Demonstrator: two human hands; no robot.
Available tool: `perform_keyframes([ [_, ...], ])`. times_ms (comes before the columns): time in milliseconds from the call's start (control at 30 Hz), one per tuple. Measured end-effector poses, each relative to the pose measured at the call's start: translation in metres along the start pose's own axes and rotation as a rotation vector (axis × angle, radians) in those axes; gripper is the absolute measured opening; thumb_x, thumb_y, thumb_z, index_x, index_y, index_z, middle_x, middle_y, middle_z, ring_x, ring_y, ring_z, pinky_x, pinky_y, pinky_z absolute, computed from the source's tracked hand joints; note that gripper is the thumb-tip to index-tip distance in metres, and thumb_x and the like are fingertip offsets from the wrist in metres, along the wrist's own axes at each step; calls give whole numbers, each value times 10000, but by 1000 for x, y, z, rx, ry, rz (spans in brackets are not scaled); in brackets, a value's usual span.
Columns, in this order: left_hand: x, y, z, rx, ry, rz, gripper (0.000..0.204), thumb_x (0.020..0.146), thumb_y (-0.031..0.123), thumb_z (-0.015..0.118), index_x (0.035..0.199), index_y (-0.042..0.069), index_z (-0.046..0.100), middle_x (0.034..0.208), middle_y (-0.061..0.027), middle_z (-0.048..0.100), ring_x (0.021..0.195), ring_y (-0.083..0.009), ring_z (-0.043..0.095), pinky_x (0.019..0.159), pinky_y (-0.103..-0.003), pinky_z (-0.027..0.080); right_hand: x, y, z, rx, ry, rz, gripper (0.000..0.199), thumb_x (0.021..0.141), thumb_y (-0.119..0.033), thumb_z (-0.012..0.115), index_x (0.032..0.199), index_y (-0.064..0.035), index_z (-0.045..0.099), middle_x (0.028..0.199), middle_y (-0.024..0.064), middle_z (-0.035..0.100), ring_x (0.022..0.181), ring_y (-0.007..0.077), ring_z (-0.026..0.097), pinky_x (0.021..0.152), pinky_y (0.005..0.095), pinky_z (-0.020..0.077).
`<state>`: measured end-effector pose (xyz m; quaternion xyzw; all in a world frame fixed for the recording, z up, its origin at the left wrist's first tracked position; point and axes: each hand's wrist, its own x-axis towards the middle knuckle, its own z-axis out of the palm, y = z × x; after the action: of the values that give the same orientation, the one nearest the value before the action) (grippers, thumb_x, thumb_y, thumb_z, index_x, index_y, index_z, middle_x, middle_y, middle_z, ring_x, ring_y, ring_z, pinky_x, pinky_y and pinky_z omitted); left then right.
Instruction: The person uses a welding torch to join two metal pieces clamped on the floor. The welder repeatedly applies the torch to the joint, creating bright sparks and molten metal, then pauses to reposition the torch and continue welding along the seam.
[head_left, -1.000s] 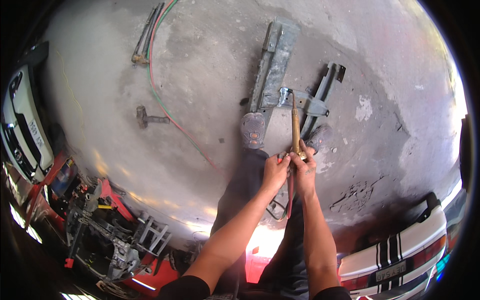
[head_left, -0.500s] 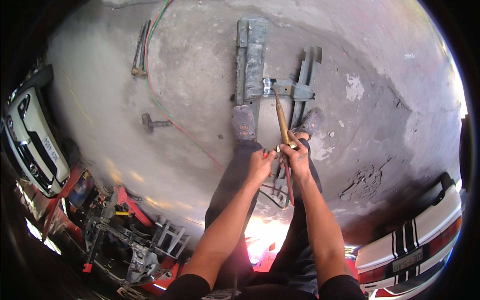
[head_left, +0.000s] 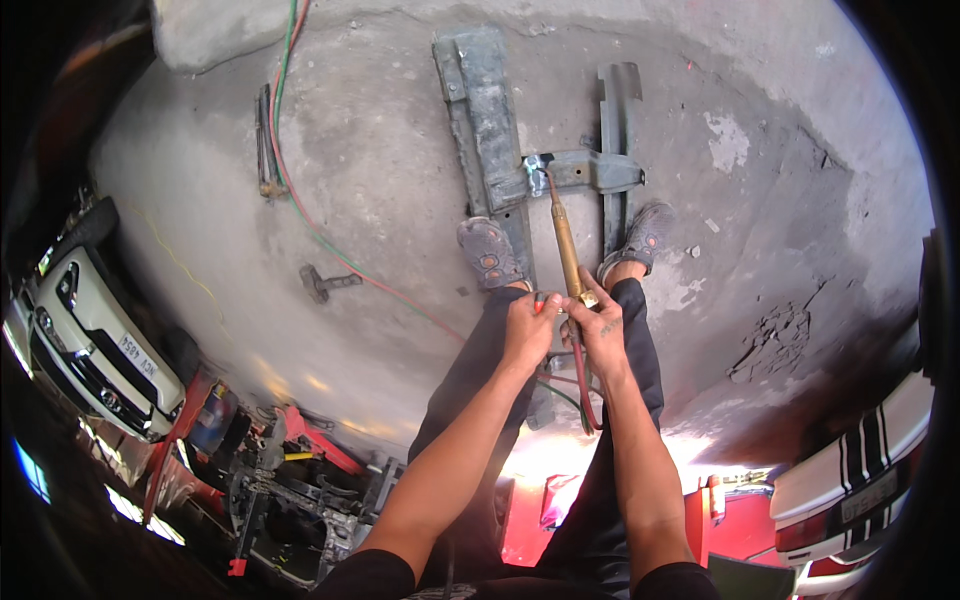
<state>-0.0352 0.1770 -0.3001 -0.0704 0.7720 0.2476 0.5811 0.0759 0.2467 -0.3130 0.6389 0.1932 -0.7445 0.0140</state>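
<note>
I hold a brass gas torch [head_left: 564, 240] with both hands over a concrete floor. My right hand [head_left: 598, 325] grips the torch body. My left hand [head_left: 528, 325] is closed on the valve end beside it. The torch tip points at a grey metal bracket [head_left: 585, 172] that joins a wide metal channel [head_left: 487, 120] and a narrower rail [head_left: 618, 130] lying on the floor. My two shoes [head_left: 488, 252] stand either side of the torch. Red and green hoses [head_left: 580, 385] hang from the torch.
Hoses [head_left: 300, 200] run across the floor to the top left past a second torch [head_left: 265, 140]. A small metal piece [head_left: 322, 284] lies left. A white car [head_left: 95, 335] is at the left, another car [head_left: 860, 480] at the right, red equipment [head_left: 300, 470] below.
The view has shifted, so the metal parts now sit higher and more central. The torch has swung from near the right shoe toward the bracket, both hands staying on it.
</note>
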Motion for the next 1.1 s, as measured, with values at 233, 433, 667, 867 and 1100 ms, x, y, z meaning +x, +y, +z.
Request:
perform_keyframes([
  [233, 7, -2, -8, -45, -124, -168, 192, 1037, 180, 643, 974, 0, 629, 635, -1, 546, 433, -93, 475, 399, -310, 349, -3, 1, 3, -1, 7, 26, 735, 920, -39, 725, 1559, 74, 382, 748, 58, 633, 494, 113, 551, 470, 277, 474],
  [433, 2, 6, -6, -65, -159, -158, 205, 1029, 169, 651, 1094, -18, 597, 789, -1, 573, 575, -84, 543, 442, -286, 397, -6, 6, -8, 31, 4, 14, 730, 923, -45, 737, 1554, 73, 390, 759, 69, 652, 495, 115, 557, 457, 273, 471],
  [667, 10, -8, -8, -163, -172, -137, 339, 1025, 249, 671, 931, -74, 630, 751, -96, 646, 418, -120, 547, 353, -292, 453, -5, 0, -7, 33, -6, 19, 721, 926, -45, 733, 1553, 69, 395, 764, 77, 672, 498, 110, 565, 445, 262, 467],
  [867, 12, 2, -10, -107, -202, -206, 288, 1036, 229, 643, 981, -52, 612, 758, -76, 629, 448, -121, 555, 373, -295, 452, -6, -1, -5, 14, 4, 8, 714, 928, -55, 730, 1551, 64, 404, 748, 70, 669, 504, 109, 571, 446, 255, 464],
  [1100, 18, 13, -15, 20, -239, -196, 308, 1030, 208, 631, 956, -91, 619, 753, -124, 668, 428, -169, 591, 360, -334, 465, -3, -5, -6, -4, 4, 113, 706, 953, -252, 710, 1534, 61, 458, 1090, 149, 719, 990, 157, 672, 915, 285, 522],
])
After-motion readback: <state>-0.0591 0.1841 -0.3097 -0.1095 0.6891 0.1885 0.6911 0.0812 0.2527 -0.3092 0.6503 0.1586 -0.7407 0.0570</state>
